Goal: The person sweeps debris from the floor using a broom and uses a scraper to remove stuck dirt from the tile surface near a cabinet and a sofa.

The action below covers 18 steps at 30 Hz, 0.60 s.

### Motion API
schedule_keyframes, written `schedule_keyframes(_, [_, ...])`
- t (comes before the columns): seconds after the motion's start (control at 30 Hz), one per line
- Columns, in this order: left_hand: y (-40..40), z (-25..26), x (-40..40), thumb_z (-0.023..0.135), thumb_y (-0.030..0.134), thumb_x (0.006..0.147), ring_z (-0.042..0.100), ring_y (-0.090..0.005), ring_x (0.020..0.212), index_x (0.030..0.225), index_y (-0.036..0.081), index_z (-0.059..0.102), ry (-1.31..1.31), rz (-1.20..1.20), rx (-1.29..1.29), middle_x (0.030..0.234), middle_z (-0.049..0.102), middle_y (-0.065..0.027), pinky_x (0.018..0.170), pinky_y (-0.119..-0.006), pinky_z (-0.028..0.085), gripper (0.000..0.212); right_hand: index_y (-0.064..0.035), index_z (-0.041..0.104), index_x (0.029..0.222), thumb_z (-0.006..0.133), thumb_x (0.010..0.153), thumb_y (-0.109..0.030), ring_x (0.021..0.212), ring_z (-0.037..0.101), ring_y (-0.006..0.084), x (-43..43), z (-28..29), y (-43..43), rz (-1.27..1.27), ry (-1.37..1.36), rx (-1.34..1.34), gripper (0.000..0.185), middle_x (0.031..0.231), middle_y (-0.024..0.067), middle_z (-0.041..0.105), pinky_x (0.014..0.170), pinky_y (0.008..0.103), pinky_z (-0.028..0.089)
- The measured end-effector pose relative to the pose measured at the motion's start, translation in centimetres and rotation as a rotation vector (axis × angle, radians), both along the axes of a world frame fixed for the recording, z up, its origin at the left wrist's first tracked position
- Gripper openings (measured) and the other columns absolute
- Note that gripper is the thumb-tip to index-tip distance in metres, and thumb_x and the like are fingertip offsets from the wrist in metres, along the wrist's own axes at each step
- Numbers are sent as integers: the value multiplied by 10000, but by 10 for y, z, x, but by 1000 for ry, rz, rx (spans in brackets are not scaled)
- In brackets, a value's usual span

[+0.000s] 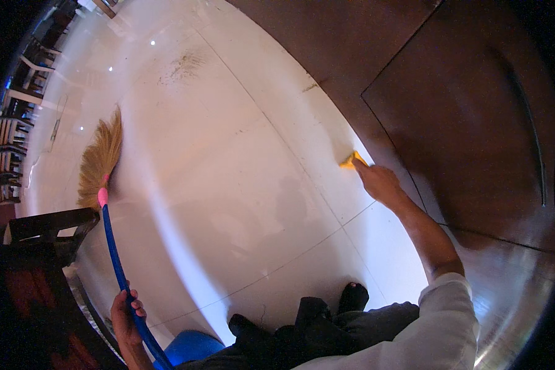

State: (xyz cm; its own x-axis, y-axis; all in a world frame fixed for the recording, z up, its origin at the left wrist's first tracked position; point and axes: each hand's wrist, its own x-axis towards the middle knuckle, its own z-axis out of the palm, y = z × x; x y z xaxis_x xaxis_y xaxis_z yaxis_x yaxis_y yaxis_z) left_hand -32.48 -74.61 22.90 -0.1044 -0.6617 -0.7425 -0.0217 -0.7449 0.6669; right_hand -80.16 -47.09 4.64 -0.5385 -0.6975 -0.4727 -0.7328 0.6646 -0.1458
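My left hand [126,317] grips the blue handle [113,249] of a broom at the lower left. Its fan of straw-coloured bristles [102,148] spreads out beyond a pink collar, held over the tiled floor. On the right, my right hand [380,182] reaches out with a yellow cloth [353,160] pinched in its fingers. The cloth is at the floor, close to the base of a dark brown wooden panel [462,125]. Part of the cloth is hidden by the fingers.
Fine dirt [187,62] lies scattered on the glossy pale tiles [222,185]. A dark wooden piece of furniture [51,226] stands at the left. Blue plastic [192,347] shows beside my legs. Wooden chairs [9,138] line the far left. A long dark handle [529,125] runs along the panel.
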Motion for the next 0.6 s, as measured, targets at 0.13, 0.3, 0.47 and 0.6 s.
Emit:
schedule_keyframes(0.13, [-4,-8,-3,486,165,817,503,-87,540,1052,93,459,37,-7,31,768,534,-29,421,-210,427,248,-174,350,1211,305,874,-207,712,567,361,-41,-15,-79,-46,136,-110,342,797,204,570,611,460,451])
schedule_keyframes(0.3, [-8,-12,-14,480,155,820,512,-88,550,1037,92,461,53,44,72,768,532,-31,425,-201,442,227,-143,355,1206,312,869,-191,713,571,352,-54,-22,-108,-65,160,-210,343,820,189,579,620,462,451])
schedule_keyframes(0.47, [-5,-1,-2,476,152,822,519,-91,557,1010,82,466,38,12,28,773,541,-40,430,-204,453,201,-144,387,1189,360,828,-128,679,594,317,-6,-3,-40,17,27,-43,363,732,173,591,545,442,459])
schedule_keyframes(0.6, [-4,-6,-1,472,158,826,526,-97,564,1002,72,466,42,-1,5,761,546,-42,438,-212,460,197,-169,384,1195,356,834,-146,670,597,305,-14,-17,-61,-44,101,-80,362,725,168,591,540,439,463])
